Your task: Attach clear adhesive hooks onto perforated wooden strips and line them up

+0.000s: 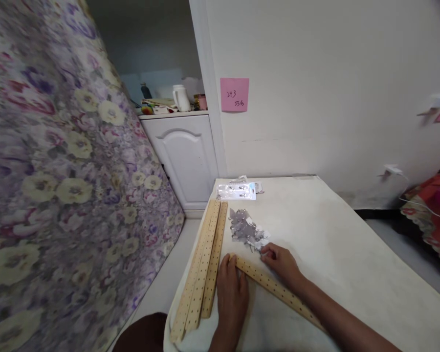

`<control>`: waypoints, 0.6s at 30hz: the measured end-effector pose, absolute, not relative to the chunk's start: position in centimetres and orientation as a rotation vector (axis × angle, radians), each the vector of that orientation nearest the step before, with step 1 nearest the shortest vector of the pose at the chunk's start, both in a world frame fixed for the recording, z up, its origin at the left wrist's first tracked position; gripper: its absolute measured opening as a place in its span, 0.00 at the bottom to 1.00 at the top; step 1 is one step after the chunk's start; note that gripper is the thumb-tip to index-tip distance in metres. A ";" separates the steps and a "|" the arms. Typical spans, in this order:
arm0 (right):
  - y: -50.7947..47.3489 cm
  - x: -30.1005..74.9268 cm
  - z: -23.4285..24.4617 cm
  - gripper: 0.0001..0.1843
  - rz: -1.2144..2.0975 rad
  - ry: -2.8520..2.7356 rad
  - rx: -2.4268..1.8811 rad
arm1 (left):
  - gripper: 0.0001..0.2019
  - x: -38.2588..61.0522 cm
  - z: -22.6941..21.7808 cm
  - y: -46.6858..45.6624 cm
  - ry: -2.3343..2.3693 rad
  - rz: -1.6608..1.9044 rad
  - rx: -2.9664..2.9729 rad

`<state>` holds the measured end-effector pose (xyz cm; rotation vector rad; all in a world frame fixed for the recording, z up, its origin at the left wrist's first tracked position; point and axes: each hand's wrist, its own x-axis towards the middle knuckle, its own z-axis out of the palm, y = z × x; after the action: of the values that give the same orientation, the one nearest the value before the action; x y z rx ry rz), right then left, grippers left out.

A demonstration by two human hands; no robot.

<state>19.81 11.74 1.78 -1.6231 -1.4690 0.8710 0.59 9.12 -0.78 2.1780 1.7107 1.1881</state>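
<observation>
My left hand [232, 288] is closed around the near-left end of a perforated wooden strip [275, 287], which slants across the cloth and passes under my right forearm. Just above that strip, my right hand [281, 263] has its thumb and fingers pinched together at the lower right edge of a pile of small silvery and white pieces [247, 229]. Whatever sits between those fingertips is too small to make out. Several more perforated wooden strips [201, 274] lie side by side to the left of my left hand, along the table's left edge.
Clear plastic packaging [236, 191] lies at the table's far end. A pale cloth covers the table [337, 254]. A floral curtain [73, 171] hangs at left, beside a white cabinet [185, 156] with a white jug [181, 99] on top. A pink note [234, 95] is on the wall.
</observation>
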 end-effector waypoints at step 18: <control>8.9 17.5 3.3 0.12 1.042 -1.244 -1.434 | 0.19 0.4 -0.3 8.6 1.544 1.309 2.154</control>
<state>17.50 8.91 3.29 -1.4343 -1.2437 1.0421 0.39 8.63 -0.30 2.1537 1.5438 1.3093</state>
